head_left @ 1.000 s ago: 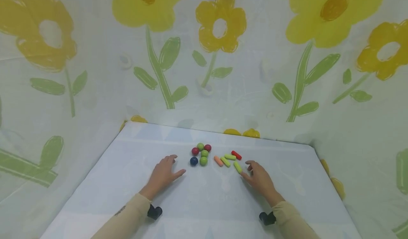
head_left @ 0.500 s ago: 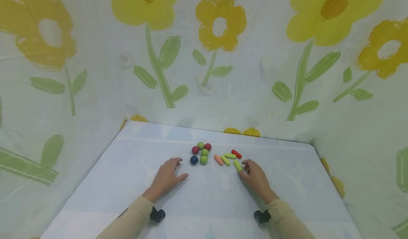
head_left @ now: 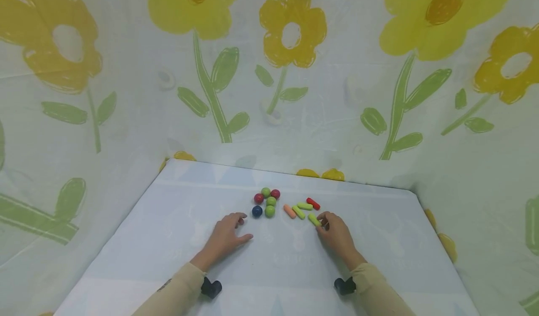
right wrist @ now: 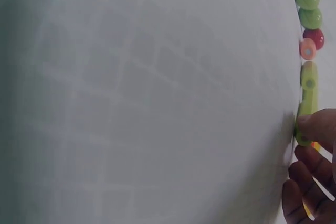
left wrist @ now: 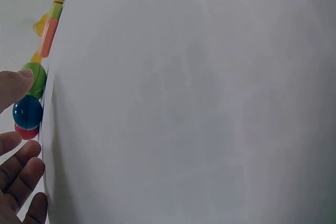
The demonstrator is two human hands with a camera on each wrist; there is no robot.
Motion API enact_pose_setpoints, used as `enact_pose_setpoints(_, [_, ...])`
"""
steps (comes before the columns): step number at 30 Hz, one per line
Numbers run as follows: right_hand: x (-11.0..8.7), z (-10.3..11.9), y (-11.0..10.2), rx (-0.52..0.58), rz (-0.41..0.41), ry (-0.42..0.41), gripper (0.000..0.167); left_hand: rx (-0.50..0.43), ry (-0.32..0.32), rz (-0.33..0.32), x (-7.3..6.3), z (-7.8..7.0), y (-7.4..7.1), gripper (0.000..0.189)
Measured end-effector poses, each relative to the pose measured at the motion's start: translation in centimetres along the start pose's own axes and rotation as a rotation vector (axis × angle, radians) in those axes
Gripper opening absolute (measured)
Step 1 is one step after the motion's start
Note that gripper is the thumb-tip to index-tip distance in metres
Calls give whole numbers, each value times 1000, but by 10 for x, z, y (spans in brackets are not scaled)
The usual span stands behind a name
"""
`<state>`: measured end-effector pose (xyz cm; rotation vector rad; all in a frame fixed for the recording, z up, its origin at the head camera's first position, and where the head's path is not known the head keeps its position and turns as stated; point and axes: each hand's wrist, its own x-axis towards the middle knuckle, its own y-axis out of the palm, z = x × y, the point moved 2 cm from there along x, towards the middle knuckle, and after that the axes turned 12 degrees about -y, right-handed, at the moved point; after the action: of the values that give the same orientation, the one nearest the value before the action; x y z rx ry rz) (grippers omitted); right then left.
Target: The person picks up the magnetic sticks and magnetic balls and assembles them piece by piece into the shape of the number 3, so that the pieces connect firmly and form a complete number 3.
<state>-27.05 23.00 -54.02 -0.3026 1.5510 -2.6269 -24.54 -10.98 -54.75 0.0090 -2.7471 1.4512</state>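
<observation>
In the head view, my right hand [head_left: 337, 236] has its thumb and forefinger at the near end of a short yellow-green rod [head_left: 313, 219], pinching it on the table. The right wrist view shows the thumb [right wrist: 318, 127] on that rod. Two more yellow-green rods [head_left: 298, 212], an orange rod [head_left: 289, 211] and a red rod [head_left: 313, 203] lie just beyond. My left hand [head_left: 223, 235] hovers with thumb and fingers spread, holding nothing. Nearest to it is a dark blue ball [head_left: 257, 211], beside several green balls [head_left: 270, 211] and two red balls [head_left: 258, 198].
The balls and rods sit close together mid-table on a pale tabletop [head_left: 269, 269]. A flower-printed cloth [head_left: 320, 133] rises behind the table's back edge and along both sides. Black wrist devices [head_left: 212, 288] stick out from both sleeves.
My left hand has drifted right and slightly nearer. The right hand has moved left onto the nearest yellow-green rod, which has turned a little. The balls and other rods stay put.
</observation>
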Motion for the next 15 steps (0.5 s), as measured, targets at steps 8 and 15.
enact_pose_setpoints(8, [-6,3,-2,-7,16,24,17,-24,2,31,-5,-6,1,61])
enact_pose_setpoints(15, [-11,6,-1,8,31,37,16,-38,30,20,-7,-6,5,58])
